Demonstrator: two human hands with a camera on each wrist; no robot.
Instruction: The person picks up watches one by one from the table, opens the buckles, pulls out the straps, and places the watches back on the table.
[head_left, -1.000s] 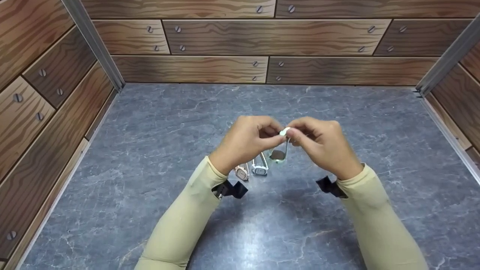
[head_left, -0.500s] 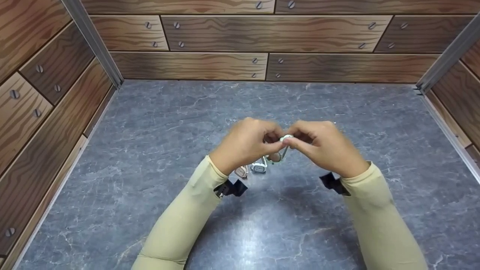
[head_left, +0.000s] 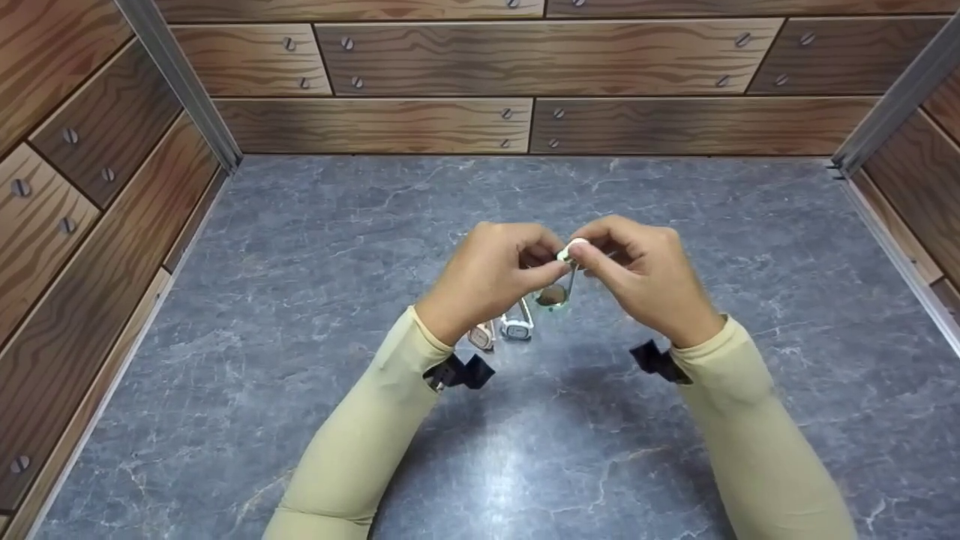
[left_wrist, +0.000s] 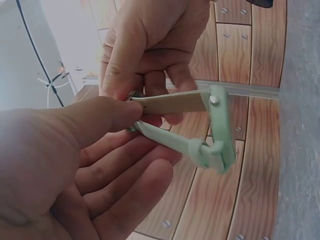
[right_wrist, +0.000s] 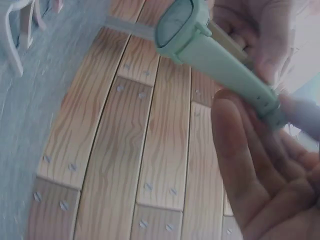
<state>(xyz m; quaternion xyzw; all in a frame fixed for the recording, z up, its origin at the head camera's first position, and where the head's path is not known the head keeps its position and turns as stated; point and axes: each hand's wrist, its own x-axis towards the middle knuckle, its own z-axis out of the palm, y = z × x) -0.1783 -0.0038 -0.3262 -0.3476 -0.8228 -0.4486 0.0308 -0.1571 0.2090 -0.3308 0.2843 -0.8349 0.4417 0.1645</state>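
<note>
A light green wristwatch [head_left: 553, 296] hangs above the table between my two hands, its strap ends at the top and its case at the bottom. My left hand [head_left: 491, 281] pinches the strap ends between thumb and fingers. Opposite it, my right hand [head_left: 651, 281] also pinches them, fingertips close to the left ones. The left wrist view shows the strap [left_wrist: 170, 137] forming a loop, with the buckle area mostly covered by fingertips. In the right wrist view the dial [right_wrist: 175, 24] and the holes in the strap are visible.
Two more watches stand on the marbled grey table [head_left: 360, 247] below my left hand: a white one [head_left: 517, 328] and a pinkish one [head_left: 481, 337]. Wood-patterned panels [head_left: 420, 124] enclose the back and both sides, with metal posts at the corners.
Both hands dipped slightly with the green watch, then rose again, the watch tilting as they moved. Their pinch on the strap ends stays. The head view has tipped a little downward.
</note>
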